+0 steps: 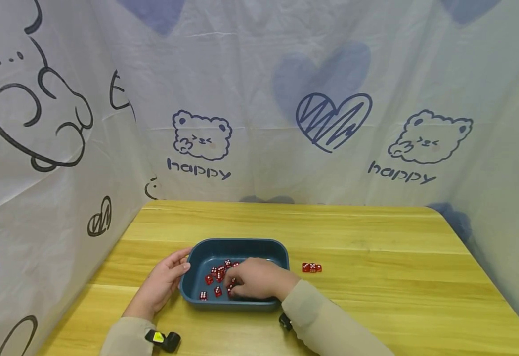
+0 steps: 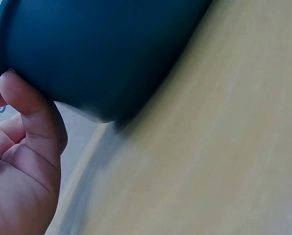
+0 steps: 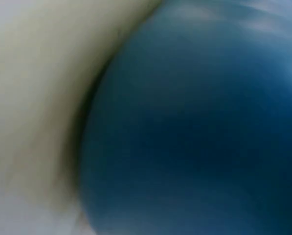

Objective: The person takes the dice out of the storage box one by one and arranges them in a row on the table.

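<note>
A dark teal rectangular tray with rounded corners stands on the table, several red dice with white pips scattered inside it. My left hand holds the tray's left end, thumb at the rim; the left wrist view shows the thumb against the outer wall. Reaching over the tray's right side, my right hand has its fingers bent down among the dice. A red die shows between its thumb and fingertips. The right wrist view is filled by the blurred tray wall, with that hand out of sight.
Just right of the tray, a short row of red dice sits on the yellow wood-grain table. Pale curtains with printed hearts and bears hang behind the table and at both sides.
</note>
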The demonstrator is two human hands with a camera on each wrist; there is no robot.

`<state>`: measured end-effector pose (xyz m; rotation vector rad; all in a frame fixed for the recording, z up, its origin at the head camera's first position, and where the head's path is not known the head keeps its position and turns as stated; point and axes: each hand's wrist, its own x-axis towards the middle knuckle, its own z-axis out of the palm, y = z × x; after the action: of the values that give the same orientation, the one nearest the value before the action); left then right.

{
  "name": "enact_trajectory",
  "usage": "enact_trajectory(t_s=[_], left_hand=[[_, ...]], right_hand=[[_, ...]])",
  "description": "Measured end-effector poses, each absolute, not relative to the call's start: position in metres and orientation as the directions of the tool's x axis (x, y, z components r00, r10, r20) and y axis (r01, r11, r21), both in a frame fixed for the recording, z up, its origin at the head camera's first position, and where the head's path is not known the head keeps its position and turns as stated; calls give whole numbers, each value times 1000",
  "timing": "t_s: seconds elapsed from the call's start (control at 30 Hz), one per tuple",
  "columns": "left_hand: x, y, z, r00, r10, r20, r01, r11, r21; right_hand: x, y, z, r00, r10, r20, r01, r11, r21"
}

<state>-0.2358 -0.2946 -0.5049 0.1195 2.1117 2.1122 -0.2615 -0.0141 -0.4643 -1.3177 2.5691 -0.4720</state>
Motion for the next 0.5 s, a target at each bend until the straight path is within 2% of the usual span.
enact_trajectory(t_s=[0.5], left_hand=[[-237,-295,-507,-987,154,-50,-49,11,999]], right_hand=[[-262,6,-450,-636,-772,-24,-707,595,-382]])
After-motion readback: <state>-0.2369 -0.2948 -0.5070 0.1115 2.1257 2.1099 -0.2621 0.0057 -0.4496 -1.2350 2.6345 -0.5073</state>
